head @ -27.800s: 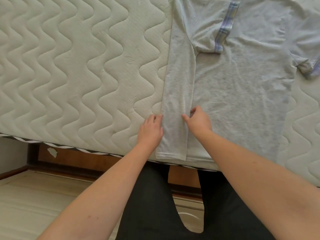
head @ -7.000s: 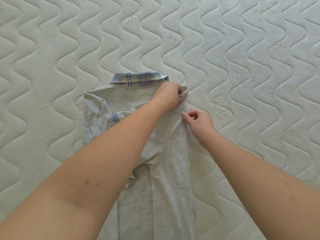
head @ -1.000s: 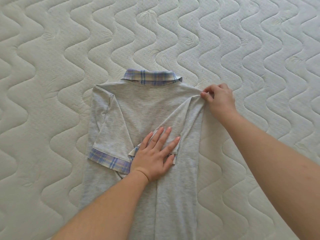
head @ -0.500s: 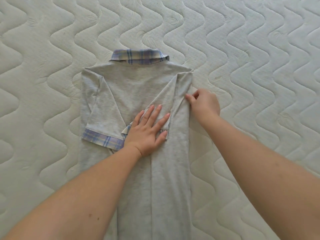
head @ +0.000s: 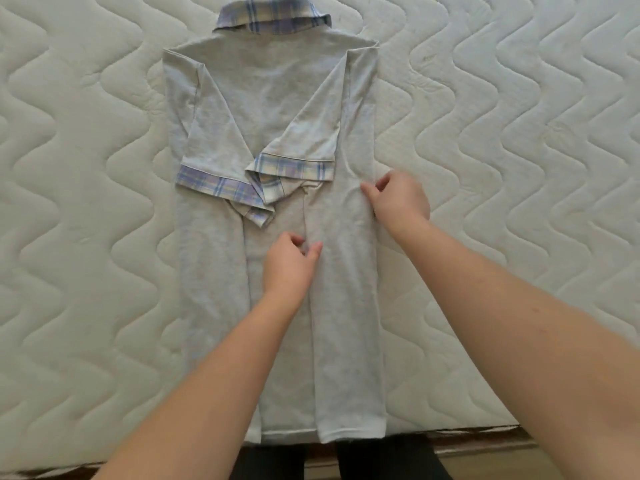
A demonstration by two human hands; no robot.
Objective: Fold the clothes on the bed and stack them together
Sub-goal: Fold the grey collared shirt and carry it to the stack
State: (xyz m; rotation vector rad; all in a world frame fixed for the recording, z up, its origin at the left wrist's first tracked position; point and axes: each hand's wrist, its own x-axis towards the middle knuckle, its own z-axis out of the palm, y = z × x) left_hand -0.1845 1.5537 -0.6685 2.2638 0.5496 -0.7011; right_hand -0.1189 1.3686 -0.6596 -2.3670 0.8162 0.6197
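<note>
Shirt [head: 277, 116]: lies flat on bed [head: 86, 237], sides folded inward.
Left hand [head: 289, 265]: grip pinches centre flap edge.
Right hand [head: 398, 202]: grip pinches right fold.
Risk: overlapped sleeve cuffs [head: 256, 188] already rumpled; tugging may bunch them further.

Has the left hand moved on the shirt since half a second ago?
Yes. The left hand has slid from the plaid sleeve cuff toward the hem, and now pinches the shirt below it.
</note>
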